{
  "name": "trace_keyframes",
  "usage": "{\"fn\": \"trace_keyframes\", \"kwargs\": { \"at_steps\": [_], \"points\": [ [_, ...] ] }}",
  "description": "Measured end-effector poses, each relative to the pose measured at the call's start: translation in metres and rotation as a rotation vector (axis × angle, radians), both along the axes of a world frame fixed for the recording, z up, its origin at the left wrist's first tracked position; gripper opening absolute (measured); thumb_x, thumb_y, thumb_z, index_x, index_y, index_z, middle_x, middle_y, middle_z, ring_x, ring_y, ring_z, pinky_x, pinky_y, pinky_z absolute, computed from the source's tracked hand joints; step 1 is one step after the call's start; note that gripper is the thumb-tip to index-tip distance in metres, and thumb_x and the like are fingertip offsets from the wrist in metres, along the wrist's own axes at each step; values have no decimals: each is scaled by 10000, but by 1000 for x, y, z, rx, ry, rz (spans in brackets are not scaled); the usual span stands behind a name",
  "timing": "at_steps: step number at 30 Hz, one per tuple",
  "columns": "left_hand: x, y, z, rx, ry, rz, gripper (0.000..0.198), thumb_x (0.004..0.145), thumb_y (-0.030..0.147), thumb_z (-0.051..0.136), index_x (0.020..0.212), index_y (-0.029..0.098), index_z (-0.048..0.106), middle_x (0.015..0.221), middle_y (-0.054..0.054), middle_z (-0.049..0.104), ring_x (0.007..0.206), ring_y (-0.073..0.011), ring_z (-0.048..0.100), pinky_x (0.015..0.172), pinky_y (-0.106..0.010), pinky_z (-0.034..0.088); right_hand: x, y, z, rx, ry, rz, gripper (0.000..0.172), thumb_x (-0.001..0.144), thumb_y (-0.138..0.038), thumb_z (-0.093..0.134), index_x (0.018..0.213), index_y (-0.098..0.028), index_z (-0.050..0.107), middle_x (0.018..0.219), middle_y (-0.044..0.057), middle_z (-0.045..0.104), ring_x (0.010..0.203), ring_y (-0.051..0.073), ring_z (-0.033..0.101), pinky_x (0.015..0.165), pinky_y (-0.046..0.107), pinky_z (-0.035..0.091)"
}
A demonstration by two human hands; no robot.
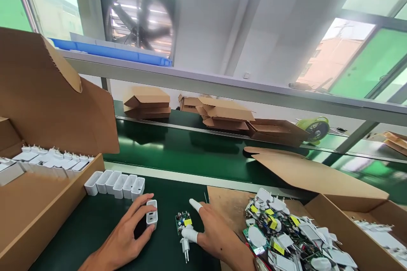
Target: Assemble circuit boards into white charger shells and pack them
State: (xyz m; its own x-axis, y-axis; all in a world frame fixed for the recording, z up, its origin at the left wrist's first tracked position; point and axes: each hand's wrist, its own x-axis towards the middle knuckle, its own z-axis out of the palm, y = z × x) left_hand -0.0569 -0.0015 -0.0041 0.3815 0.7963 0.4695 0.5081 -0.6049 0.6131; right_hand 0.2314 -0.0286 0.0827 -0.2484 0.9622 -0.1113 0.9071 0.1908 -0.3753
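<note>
My left hand has its thumb and fingertips closed around a small white plastic charger housing, whose end with port cut-outs faces up. To the right, a small circuit board with a yellow-wrapped part and a white two-pin plug lies on the dark green surface. My right hand, white covers on thumb and index finger, is beside it with those two fingers spread. Its thumb overlaps the joint between board and plug; whether it presses there I cannot tell. Several white housings stand in a row behind my left hand.
An open cardboard box with white plug chargers borders the left side. At right, a heap of circuit boards with plugs lies on cardboard, beside another open box. Behind runs a green belt; flat boxes lie beyond.
</note>
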Motion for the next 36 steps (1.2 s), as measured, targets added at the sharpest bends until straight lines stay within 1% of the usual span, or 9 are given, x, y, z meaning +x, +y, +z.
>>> {"fn": "trace_keyframes", "kwargs": {
  "at_steps": [4, 9, 16, 20, 23, 26, 31, 33, 36],
  "points": [
    [7, -4, 5, -80, -13, -27, 518, 1008, 324, 610, 1510, 345, 485, 1590, -96, 532, 1426, -286, 580, 1086, -376, 586, -10, 1, -15, -4, -37, 42, 440, 888, -240, 710, 1314, -141, 666, 1251, 169, 691, 1153, 350, 646, 1044, 484, 523],
    [6, -6, 1, -195, 9, -62, 677, 980, 339, 663, 1591, 365, 371, 1648, -79, 465, 1488, -297, 506, 1179, -431, 502, -12, 14, -17, -39, 53, 194, 832, 781, -104, 728, 1558, -58, 437, 1474, 211, 559, 1378, 332, 517, 1174, 434, 445],
    [3, -6, 1, -375, 27, -50, 895, 889, 345, 789, 1629, 358, 287, 1684, -106, 399, 1531, -345, 433, 1229, -520, 429, 9, 13, -23, -1, 102, 231, 694, 825, -67, 629, 1505, -100, 495, 1360, 181, 607, 1256, 327, 587, 1073, 484, 509],
    [6, -4, -2, -308, 7, -81, 836, 940, 311, 732, 1632, 351, 265, 1611, -134, 498, 1455, -342, 535, 1168, -506, 513, 0, 8, -19, 117, 278, 200, 558, 831, -61, 556, 1375, -183, 568, 1235, 110, 607, 970, 231, 647, 852, 377, 579],
    [10, -1, -8, -210, 2, 9, 777, 911, 341, 787, 1573, 359, 379, 1445, -114, 631, 1318, -321, 648, 1094, -469, 574, -7, 7, -21, 133, 530, 182, 588, 853, -99, 538, 1421, -249, 511, 1233, 77, 570, 878, 177, 634, 704, 287, 574],
    [10, 0, -8, -174, 10, 108, 649, 902, 390, 798, 1485, 354, 515, 1345, -89, 666, 1159, -281, 719, 960, -389, 637, -10, 6, -33, 176, 672, 99, 569, 916, -188, 556, 1469, -274, 456, 1307, 84, 559, 935, 179, 657, 766, 300, 597],
    [3, -2, 7, -291, -22, 29, 1022, 794, 382, 899, 1637, 349, 323, 1477, -150, 560, 1012, -240, 720, 838, -364, 660, -14, 6, -43, 235, 708, -79, 432, 953, -256, 551, 1383, -223, 530, 1315, 118, 585, 1034, 220, 673, 882, 363, 610],
    [3, -3, 12, -378, -54, -63, 1041, 785, 364, 905, 1642, 340, 314, 1320, -125, 663, 872, -203, 710, 718, -314, 652, -16, 5, -41, 205, 757, -100, 454, 944, -251, 559, 1396, -223, 532, 1330, 116, 589, 1026, 212, 685, 871, 344, 622],
    [9, -2, 16, -476, -24, -109, 772, 787, 321, 891, 1478, 317, 547, 985, -21, 738, 712, -168, 664, 613, -261, 604, -19, 2, -40, 170, 861, -40, 509, 913, -207, 591, 1413, -275, 526, 1269, 71, 627, 957, 180, 705, 780, 276, 632]
  ]
}}
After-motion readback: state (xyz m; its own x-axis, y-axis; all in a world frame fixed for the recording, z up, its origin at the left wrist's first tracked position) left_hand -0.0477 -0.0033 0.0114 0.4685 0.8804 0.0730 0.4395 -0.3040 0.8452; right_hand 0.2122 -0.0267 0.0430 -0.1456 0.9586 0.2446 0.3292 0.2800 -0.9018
